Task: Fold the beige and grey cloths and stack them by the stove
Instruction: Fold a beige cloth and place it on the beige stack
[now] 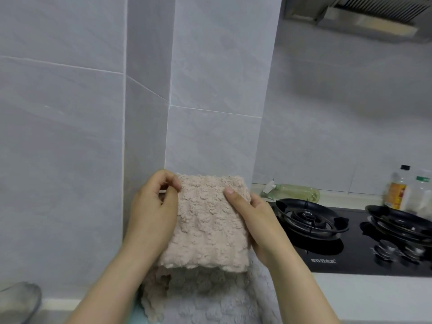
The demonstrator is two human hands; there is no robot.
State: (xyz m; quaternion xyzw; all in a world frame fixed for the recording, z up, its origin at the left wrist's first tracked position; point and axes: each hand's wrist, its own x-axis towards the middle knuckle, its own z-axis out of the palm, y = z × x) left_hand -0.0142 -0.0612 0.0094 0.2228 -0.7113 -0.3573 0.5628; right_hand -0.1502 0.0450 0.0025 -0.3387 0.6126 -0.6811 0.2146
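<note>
Now the left hand (154,211) pinches the 10 o'clock corner of the fluffy beige terry cloth (208,223), and the right hand (259,223) clamps its 3 o'clock edge. Its hanging lower layer may fall open over the plush grey cloth (233,305) at 6 o'clock if one grip slips.

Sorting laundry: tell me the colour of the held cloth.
The cloth is pinkish beige; head view shows it.

White countertop (374,298). Carries black glass stove (350,258) at right, grey cloth (222,309) just left of it. Also holds bottles (397,192) along back edge.
</note>
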